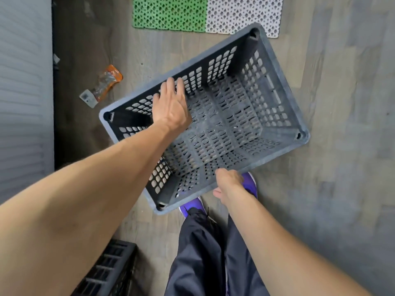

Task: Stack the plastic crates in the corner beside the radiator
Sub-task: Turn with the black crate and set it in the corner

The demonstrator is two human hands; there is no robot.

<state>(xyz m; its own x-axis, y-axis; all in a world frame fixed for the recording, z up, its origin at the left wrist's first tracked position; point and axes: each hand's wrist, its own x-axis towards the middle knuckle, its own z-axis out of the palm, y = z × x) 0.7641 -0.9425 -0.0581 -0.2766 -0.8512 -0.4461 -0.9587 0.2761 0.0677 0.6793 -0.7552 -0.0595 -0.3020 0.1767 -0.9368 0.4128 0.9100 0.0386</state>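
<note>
A dark grey perforated plastic crate (224, 116) is held above the wooden floor, its open side facing me and turned at an angle. My left hand (171, 103) reaches across the crate and grips its far long rim, fingers curled over the edge. My right hand (227, 184) holds the near long rim, fingers wrapped under it. A second black crate (109, 270) shows partly at the bottom left, behind my left forearm.
A white ribbed radiator (23, 92) runs down the left side. An orange packet (106, 84) and a small white device (87, 98) lie on the floor by it. A green and white plastic mat (205, 13) lies ahead. My purple shoes (250, 184) stand under the crate.
</note>
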